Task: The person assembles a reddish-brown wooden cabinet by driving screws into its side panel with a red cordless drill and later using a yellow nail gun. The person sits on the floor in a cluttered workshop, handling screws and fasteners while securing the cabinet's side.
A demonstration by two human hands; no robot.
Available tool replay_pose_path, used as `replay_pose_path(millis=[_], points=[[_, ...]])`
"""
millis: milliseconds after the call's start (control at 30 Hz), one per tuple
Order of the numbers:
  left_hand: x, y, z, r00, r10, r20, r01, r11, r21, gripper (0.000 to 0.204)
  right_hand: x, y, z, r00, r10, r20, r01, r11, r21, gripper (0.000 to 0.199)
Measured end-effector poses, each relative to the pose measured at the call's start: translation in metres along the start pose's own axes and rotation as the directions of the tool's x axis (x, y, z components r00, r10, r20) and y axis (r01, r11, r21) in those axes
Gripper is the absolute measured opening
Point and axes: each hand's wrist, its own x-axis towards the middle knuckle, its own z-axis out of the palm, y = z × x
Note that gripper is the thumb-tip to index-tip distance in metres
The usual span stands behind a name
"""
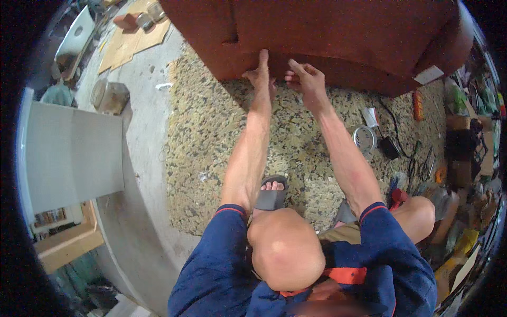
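A large reddish-brown upholstered piece (327,31), like part of a sofa, stands across the far side, with a white label (428,75) on its lower right edge. My left hand (261,75) reaches to its lower front; the fingers are stretched out and one seems to press the fabric. Close by on the right, my right hand (309,82) is raised just in front of the lower edge, thumb and fingers drawn together. Whatever those fingers may pinch is too small to make out. Both hands are over the speckled foam mat (200,142).
On the mat to the right lie a roll of tape (364,138), a black adapter (390,148) with a cable, and an orange-red tube (418,105). A white cabinet (79,153) and a glass jar (110,96) stand left. Cluttered goods (465,153) line the right side.
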Motion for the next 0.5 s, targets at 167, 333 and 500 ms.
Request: replay_pose_path(millis=[167, 333, 500], points=[[-0.007, -0.001, -0.002, 0.991, 0.125, -0.038, -0.127, 0.99, -0.06, 0.138, 0.018, 0.009, 0.047, 0.981, -0.182, -0.063, 0.185, 0.982, 0.045, 0.031], [-0.009, -0.012, -0.035, 0.999, 0.013, -0.052, -0.032, 0.926, -0.377, 0.099, 0.023, 0.013, 0.051, 0.97, -0.215, -0.111, 0.213, 0.977, -0.022, 0.028], [0.033, -0.038, -0.077, 0.999, -0.011, 0.052, 0.04, 0.8, -0.598, 0.068, 0.026, 0.02, 0.051, 0.961, -0.237, -0.14, 0.232, 0.971, -0.052, 0.026]])
